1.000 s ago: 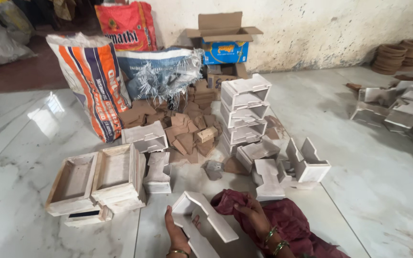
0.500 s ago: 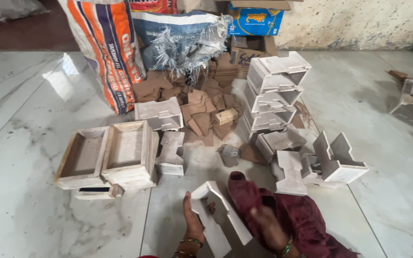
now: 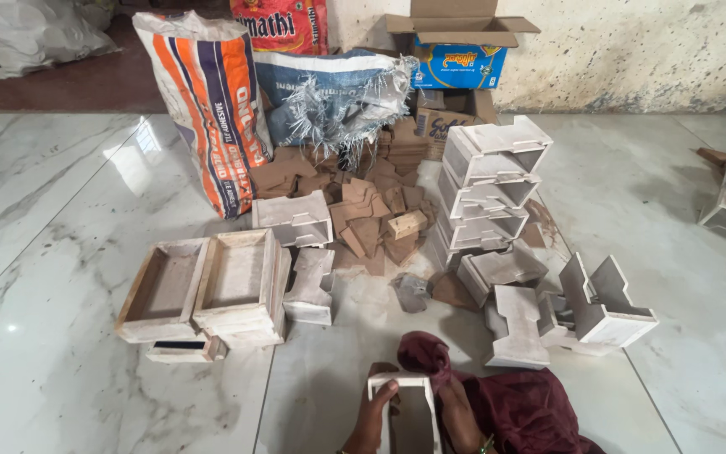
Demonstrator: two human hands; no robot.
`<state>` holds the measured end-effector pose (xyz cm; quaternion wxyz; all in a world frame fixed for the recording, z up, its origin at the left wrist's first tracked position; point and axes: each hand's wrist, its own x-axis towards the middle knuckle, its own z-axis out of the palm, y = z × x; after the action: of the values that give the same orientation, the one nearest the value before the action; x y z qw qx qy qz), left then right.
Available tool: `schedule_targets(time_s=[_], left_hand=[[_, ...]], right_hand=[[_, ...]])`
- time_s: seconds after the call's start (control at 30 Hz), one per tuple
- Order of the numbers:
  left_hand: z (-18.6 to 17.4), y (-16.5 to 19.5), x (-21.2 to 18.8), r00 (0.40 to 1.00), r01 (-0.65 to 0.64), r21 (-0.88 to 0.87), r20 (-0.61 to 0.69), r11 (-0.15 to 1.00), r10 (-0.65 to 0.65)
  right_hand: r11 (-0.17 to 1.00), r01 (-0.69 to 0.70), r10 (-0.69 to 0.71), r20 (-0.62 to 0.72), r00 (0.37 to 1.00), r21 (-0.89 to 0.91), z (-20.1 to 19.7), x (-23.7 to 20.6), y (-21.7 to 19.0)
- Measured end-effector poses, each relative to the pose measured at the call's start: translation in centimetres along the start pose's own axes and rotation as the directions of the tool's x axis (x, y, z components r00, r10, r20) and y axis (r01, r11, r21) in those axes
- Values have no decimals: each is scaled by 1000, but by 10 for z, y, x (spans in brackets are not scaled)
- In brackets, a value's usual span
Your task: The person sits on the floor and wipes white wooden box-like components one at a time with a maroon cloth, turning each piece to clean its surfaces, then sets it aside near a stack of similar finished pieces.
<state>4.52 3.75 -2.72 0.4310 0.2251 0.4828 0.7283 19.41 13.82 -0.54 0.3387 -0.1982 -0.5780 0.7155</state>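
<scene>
While both hands grip it, left hand (image 3: 371,414) and right hand (image 3: 457,416) closed on white frame (image 3: 405,412), long axis pointing away

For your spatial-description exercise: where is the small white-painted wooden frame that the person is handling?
In the head view, the small white-painted wooden frame sits bottom centre, gripped between both hands, just left of the maroon cloth.

floor workshop – stacked wooden frames (image 3: 491,181)

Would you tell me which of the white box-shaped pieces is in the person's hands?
The small white frame at the bottom centre, gripped by both hands; every other piece lies on the floor.
</scene>
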Motion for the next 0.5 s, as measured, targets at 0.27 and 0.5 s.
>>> schedule_targets(time_s=[0.27,0.5], left_hand=[[-4,-10,-5,986,-117,12,121,993,115],[-3,-8,-19,980,-94,-60,170,994,103]], right_hand=[[961,3,-85,-286,955,-276,14,-11,0],[969,183,-213,-184,960,-166,3,-20,7]])
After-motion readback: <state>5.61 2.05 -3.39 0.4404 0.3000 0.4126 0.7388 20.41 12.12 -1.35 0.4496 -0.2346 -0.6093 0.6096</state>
